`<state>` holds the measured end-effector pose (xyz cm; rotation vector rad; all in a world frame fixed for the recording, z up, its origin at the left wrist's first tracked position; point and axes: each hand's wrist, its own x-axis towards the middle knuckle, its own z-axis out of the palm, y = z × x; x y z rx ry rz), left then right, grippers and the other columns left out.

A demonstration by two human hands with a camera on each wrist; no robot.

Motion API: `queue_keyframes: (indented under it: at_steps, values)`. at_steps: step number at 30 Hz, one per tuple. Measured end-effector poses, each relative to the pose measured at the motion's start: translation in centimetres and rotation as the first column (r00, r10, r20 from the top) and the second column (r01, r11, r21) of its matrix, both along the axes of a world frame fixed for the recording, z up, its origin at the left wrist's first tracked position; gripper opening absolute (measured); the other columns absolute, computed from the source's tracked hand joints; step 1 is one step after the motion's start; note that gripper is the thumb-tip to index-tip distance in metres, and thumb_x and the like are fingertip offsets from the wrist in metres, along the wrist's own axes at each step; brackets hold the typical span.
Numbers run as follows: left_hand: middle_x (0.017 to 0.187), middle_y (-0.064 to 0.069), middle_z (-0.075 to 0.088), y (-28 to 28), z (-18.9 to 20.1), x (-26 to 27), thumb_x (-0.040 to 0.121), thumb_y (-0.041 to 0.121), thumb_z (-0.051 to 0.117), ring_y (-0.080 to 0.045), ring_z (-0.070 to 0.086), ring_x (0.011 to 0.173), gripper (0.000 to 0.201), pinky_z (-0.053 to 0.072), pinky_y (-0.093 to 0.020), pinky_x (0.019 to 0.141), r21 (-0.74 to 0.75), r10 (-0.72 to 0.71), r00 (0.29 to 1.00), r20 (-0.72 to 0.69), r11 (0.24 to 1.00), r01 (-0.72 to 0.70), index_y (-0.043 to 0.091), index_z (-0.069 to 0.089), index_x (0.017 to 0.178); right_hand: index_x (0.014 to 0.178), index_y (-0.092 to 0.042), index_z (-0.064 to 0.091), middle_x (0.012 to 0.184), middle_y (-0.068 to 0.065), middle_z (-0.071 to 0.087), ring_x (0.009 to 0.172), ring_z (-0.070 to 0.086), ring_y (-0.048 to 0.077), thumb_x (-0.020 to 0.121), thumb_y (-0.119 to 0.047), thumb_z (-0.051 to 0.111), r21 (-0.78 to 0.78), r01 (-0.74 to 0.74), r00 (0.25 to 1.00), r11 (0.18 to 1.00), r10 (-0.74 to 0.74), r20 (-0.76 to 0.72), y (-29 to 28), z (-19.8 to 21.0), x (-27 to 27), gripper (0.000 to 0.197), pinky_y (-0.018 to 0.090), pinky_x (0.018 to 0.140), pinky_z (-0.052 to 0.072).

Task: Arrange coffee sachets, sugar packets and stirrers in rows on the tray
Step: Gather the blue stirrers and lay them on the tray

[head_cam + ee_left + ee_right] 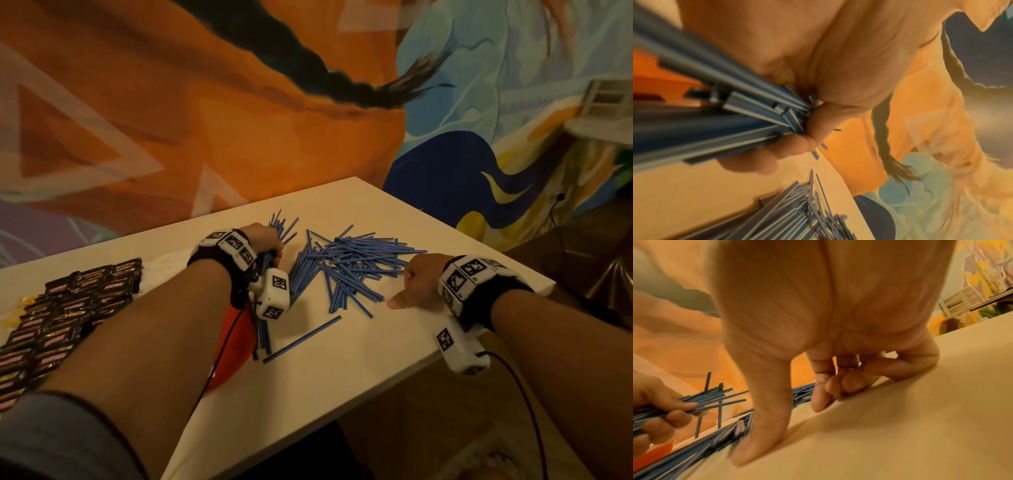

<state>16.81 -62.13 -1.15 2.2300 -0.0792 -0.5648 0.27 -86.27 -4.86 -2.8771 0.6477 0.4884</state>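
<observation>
Blue stirrers [349, 267] lie in a loose pile in the middle of the white table [342, 394]. My left hand [270, 245] grips a bundle of stirrers [735, 104] just left of the pile, their ends fanning out past the fingers [812, 123]. My right hand [416, 281] rests at the pile's right edge. Its fingers [838, 386] are curled down onto the table, the thumb [760, 426] stretched out, and nothing shows in its grasp. Dark coffee sachets [68, 308] lie in rows at the left. An orange-red tray [236, 346] shows partly under my left forearm.
One stirrer [301, 339] lies apart near the front, beside a few under my left wrist. The table's right edge [486, 342] runs close to my right wrist. A painted wall [205, 120] stands right behind the table. Something yellow [24, 301] peeks out at the far left.
</observation>
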Motion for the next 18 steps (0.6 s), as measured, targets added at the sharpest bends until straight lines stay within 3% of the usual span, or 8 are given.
queue_keyframes:
  at_steps: [2,6,12,15,18]
  values:
    - [0.071,-0.012,0.054,0.0,-0.2,-0.2,0.102,0.006,0.045,-0.025,0.049,0.06,0.021,0.043,-0.037,0.068,-0.085,0.039,0.998,-0.052,0.995,-0.043,-0.002,0.057,0.087,0.128,-0.022,0.055,0.134,0.0,0.056,0.12,0.052,0.023,0.062,-0.079,0.069,0.004,-0.002,1.0,1.0,0.002,0.004,0.1,0.1,0.0,0.089,0.039,0.1,0.043]
    - [0.067,-0.008,0.049,0.0,-0.4,-0.5,0.099,0.003,0.041,-0.018,0.04,0.049,0.016,0.036,-0.029,0.05,-0.223,0.07,0.985,-0.158,0.969,-0.105,-0.002,0.056,0.097,0.126,-0.023,0.056,0.133,-0.002,0.056,0.119,0.053,0.022,0.06,-0.08,0.069,0.005,0.0,1.0,1.0,0.0,0.017,-0.1,-0.2,-0.1,0.088,0.04,0.099,0.044]
    - [0.062,-0.002,0.043,-0.3,-0.7,-1.8,0.091,0.003,0.035,-0.012,0.03,0.037,0.018,0.028,-0.02,0.038,-0.504,0.156,0.95,-0.272,0.818,-0.279,0.005,0.052,0.088,0.124,-0.024,0.057,0.13,-0.002,0.058,0.116,0.054,0.022,0.06,-0.08,0.069,-0.002,-0.01,1.0,1.0,0.01,0.015,-0.4,-0.2,0.2,0.086,0.039,0.098,0.045]
    - [0.059,0.0,0.038,-0.4,-0.7,-2.3,0.089,0.002,0.031,-0.011,0.026,0.033,0.017,0.025,-0.017,0.035,-0.579,0.187,0.947,-0.263,0.754,-0.31,0.01,0.045,0.083,0.124,-0.023,0.057,0.129,-0.001,0.058,0.116,0.054,0.022,0.062,-0.08,0.068,-0.005,-0.021,1.0,1.0,0.021,0.022,-0.4,-0.3,0.2,0.085,0.038,0.098,0.045]
    - [0.058,0.0,0.039,-0.4,-1.1,-2.6,0.089,0.002,0.032,-0.011,0.027,0.034,0.018,0.025,-0.017,0.037,-0.62,0.214,0.949,-0.232,0.719,-0.314,0.009,0.048,0.086,0.123,-0.023,0.057,0.126,-0.001,0.059,0.114,0.054,0.021,0.063,-0.08,0.068,-0.003,-0.015,1.0,1.0,0.015,0.026,-0.2,-0.4,0.0,0.083,0.037,0.096,0.045]
